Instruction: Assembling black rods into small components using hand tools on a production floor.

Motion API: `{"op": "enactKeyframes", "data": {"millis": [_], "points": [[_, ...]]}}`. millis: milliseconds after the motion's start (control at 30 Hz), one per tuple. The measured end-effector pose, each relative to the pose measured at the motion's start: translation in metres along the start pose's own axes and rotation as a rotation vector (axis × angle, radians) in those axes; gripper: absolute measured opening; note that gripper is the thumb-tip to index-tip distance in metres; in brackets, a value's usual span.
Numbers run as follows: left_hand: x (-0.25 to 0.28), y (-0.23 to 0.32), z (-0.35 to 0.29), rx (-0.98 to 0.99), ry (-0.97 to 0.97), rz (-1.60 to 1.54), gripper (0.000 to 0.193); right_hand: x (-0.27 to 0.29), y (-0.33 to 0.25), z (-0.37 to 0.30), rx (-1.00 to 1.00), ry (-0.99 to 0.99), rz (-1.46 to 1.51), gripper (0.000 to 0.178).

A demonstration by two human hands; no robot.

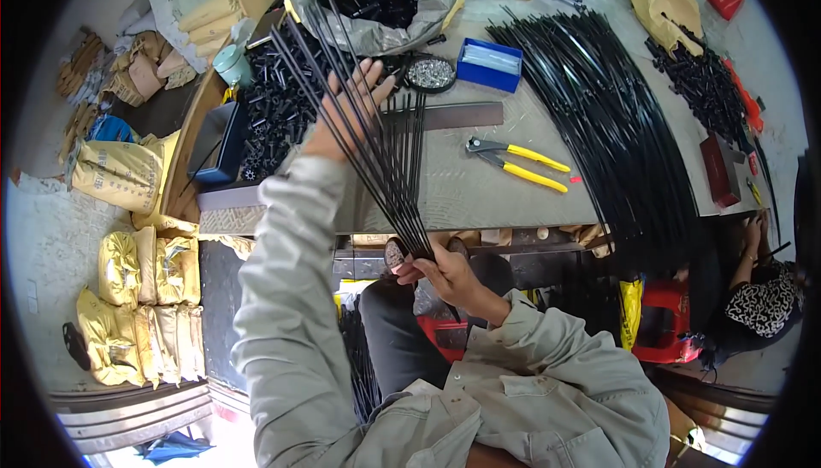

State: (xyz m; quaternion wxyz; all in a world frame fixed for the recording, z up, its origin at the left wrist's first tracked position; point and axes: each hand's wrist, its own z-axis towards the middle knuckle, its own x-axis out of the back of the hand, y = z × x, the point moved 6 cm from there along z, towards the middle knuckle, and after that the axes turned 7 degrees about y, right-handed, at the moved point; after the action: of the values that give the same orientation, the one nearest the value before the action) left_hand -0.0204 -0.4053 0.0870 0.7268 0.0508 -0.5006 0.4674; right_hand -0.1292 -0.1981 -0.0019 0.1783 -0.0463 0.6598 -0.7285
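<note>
A fan of thin black rods slants over the table's near edge. My right hand is closed around their gathered lower ends, above my lap. Toward the far left the rods spread apart. My left hand lies behind them with fingers stretched out and apart, and several rods cross in front of it. I cannot tell how firmly it touches them. More short black rods stick out over a flat grey metal bar. Pincers with yellow handles lie to the right of the bar.
Small black parts heap beside a dark blue bin. Behind stand a grey bag of black parts, a dish of small metal pieces and a blue box. A large rod bundle covers the right. A co-worker's arm shows far right.
</note>
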Motion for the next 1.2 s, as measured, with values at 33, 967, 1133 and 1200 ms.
{"op": "enactKeyframes", "data": {"millis": [33,967,1133,1200], "points": [[0.007,0.006,-0.010,-0.019,-0.047,0.022,0.061,0.005,0.014,-0.003,-0.006,0.001,0.020,0.017],[0.064,0.103,-0.070,-0.086,0.016,-0.498,0.055,0.124,-0.154,0.175,0.393,0.365,-1.299,0.017],[0.065,0.104,-0.068,-0.034,-0.037,-0.512,0.060,0.209,-0.129,0.242,0.224,0.533,-1.569,0.015],[0.067,0.100,-0.068,-0.022,-0.060,-0.545,0.061,0.221,-0.114,0.248,0.079,0.403,-1.595,0.011]]}}
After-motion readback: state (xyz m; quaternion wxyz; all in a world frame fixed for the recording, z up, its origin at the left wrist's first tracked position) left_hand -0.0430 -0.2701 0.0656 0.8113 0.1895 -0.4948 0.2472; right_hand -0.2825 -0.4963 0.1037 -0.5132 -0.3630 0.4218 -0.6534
